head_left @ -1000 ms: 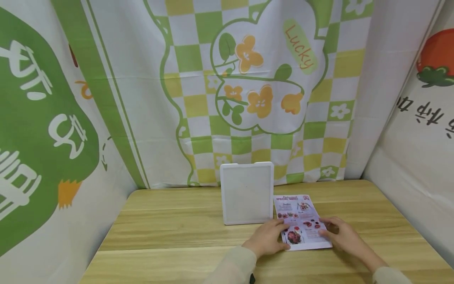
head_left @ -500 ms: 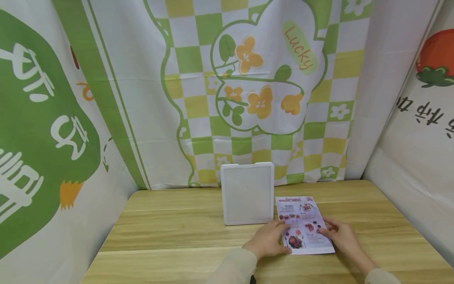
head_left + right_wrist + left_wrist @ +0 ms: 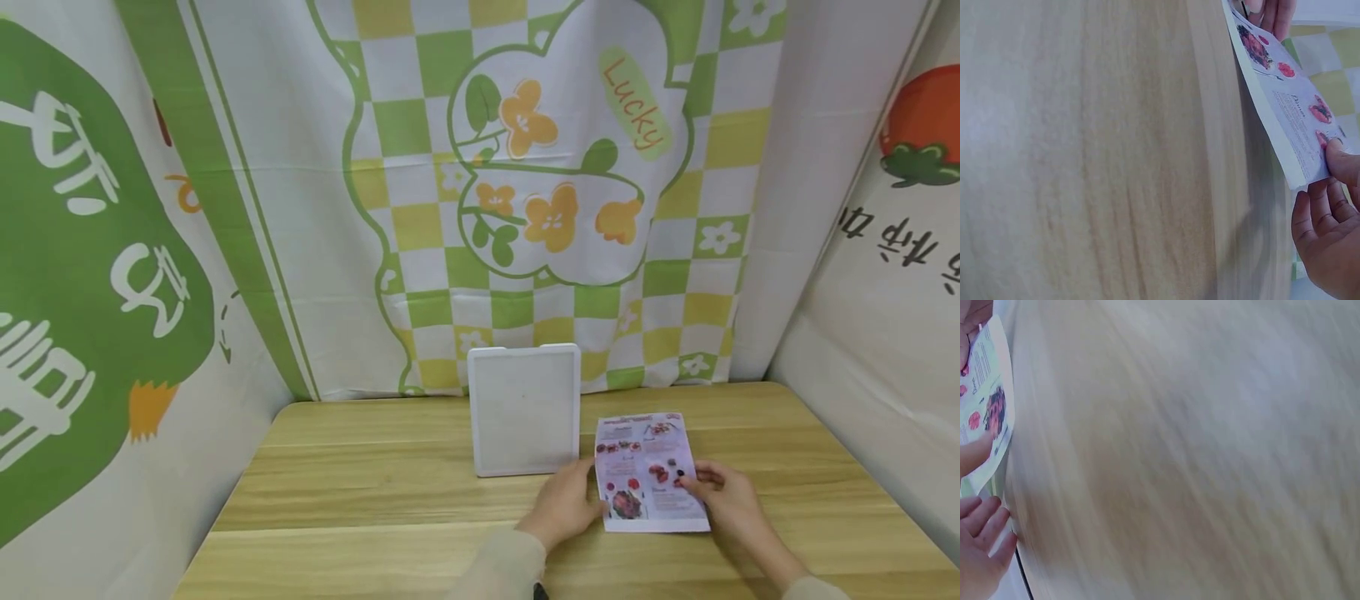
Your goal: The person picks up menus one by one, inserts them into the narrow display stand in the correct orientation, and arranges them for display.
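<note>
A printed menu sheet (image 3: 651, 475), with food pictures and a white bottom strip, is held between my two hands to the right of the white frame. My right hand (image 3: 731, 504) pinches its right edge, the thumb (image 3: 1341, 162) on the printed face and the fingers behind. At the left edge is my left hand (image 3: 564, 504); in the left wrist view its thumb (image 3: 975, 453) lies over the printed side and its fingers (image 3: 985, 528) are behind the edge. In the right wrist view the sheet slopes up off the table.
A white rectangular frame with a pale blank panel (image 3: 525, 412) stands upright on the wood-grain table (image 3: 360, 500), just left of the menu. Behind the table hangs a green and yellow checked cloth (image 3: 420, 225). Printed cloths flank both sides.
The menu has shifted right, away from the white frame, and turned a little more upright. My right hand has taken a firmer pinch on its edge; the left hand has followed slightly.
</note>
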Motion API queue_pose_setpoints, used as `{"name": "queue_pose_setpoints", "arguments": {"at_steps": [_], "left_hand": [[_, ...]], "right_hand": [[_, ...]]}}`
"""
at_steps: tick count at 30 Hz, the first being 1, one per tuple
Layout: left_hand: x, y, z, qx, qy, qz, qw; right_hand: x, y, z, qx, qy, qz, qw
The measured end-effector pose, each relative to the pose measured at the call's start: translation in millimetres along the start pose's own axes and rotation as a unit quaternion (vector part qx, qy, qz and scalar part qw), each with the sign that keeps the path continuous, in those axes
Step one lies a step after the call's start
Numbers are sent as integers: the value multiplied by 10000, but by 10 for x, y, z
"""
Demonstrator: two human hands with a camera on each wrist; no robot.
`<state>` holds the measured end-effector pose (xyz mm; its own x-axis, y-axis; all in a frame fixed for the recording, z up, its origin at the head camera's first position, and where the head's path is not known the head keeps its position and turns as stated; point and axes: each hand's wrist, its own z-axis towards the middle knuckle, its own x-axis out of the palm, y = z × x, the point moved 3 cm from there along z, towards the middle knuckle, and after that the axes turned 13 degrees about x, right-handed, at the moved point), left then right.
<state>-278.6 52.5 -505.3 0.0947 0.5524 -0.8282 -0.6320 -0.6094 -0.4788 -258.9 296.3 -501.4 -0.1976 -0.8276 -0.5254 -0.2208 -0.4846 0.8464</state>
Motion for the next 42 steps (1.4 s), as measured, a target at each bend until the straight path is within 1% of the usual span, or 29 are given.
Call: {"name": "queue_pose_setpoints", "arguments": {"at_steps": [2,4,6,8,11,15,18,20,23,29,32,38,42], "left_hand": [[-14,-18,0,-196,-220,-278,9992],[-31,-34,-1,-421,-463,-664,9958],[-51,-49,6,-594,-753,-1080,9895],[-79,-67,21,-676,-1043,-1456,9815],[-125,-93,46,-657,-1393,-1865,9703],[-210,-152,64,-559,-1602,-2201,9606],[-287,-206,69,-511,-1656,-2301,9576],[-340,-240,75,-450,-1689,-2341,9564],[-426,-296,86,-400,-1690,-2349,9564],[-614,-376,69,-302,-1640,-2308,9586],[-714,-394,50,-213,-1675,-2332,9577],[-897,-384,9,15,-1825,-2304,9558],[-997,-349,-26,72,-1951,-2286,9537]], "right_hand": [[-16,15,-19,10,14,29,10000],[-42,31,-47,-7,-2,4,10000],[-72,49,-82,-50,-49,14,10000],[-102,71,-120,-92,-102,83,9999],[-133,112,-174,-132,-189,208,9995],[-160,182,-227,-42,-157,371,9992],[-184,246,-263,184,-55,468,9987],[-209,299,-290,320,-57,496,9982],[-251,386,-326,352,-109,577,9977],[-303,570,-397,72,-262,549,9981],[-309,658,-432,-27,-324,515,9981],[-292,852,-477,-203,-431,574,9972],[-257,981,-491,-284,-344,725,9964]]}}
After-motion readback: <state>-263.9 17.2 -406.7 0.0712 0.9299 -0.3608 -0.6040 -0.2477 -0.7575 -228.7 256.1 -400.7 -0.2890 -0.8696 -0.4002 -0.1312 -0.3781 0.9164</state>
